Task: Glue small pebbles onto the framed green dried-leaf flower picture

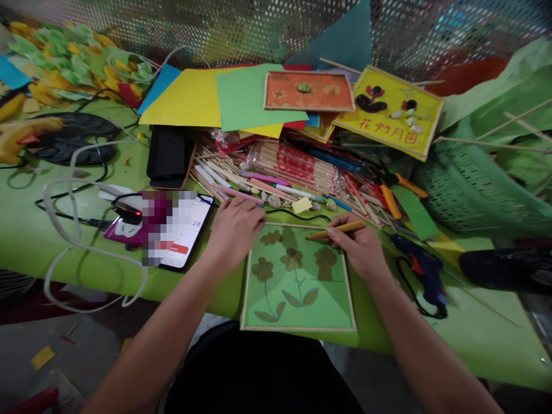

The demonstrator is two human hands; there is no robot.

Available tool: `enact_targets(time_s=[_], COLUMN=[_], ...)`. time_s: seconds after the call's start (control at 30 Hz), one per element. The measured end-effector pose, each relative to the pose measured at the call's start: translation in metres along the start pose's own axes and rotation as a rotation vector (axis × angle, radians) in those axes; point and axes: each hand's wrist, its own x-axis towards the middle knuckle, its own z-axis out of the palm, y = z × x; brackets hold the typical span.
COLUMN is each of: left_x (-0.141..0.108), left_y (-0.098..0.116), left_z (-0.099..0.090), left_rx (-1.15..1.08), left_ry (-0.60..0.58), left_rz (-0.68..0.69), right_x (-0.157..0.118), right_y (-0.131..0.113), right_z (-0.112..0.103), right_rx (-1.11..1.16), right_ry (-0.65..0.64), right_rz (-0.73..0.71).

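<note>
A green sheet with a picture on it (314, 313), edged with thin wooden sticks, lies in front of me. It carries brown flowers, a brown tree and a brown cloud shape, with blue-grey stems and leaves. My left hand (236, 227) rests at its upper left corner with the fingers laid over the edge, holding nothing I can see. A pink marker (235, 191) lies just beyond those fingers. My right hand (360, 244) grips a yellow-brown pen (340, 229), its tip pointing left at the sheet's upper part, where faint lines show.
Wooden sticks in a wrapper (293, 167), markers and pebbles are heaped behind the sheet. At left lie a lit phone (183, 241), a purple power strip (129, 227) and white cables. A glue gun (420, 270) and a green basket (466, 184) are at right. Framed pictures (308, 91) stand behind.
</note>
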Motion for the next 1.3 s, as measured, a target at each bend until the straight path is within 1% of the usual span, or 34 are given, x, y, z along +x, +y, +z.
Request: enact_targets(time_s=[0.33,0.8,1.17,1.3], left_x=[0.001,0.0007,0.0001,0.0], left_y=[0.0006,0.001,0.0006,0.001], left_z=[-0.0005,-0.0005,-0.0004,-0.0007], left_rx=[0.01,0.003,0.008,0.012], left_ry=[0.013,0.008,0.018,0.015], left_rz=[0.003,0.006,0.011,0.008], right_x=[-0.0002,-0.0007,-0.0019,-0.0013], right_y=[0.0013,0.0022,0.0038,0.0031], right_z=[-0.0002,-0.0017,-0.0032,-0.0021], right_rx=[0.007,0.007,-0.007,0.009], right_ry=[0.015,-0.019,-0.038,0.017], right_rz=[-0.002,0.04,0.027,0.001])
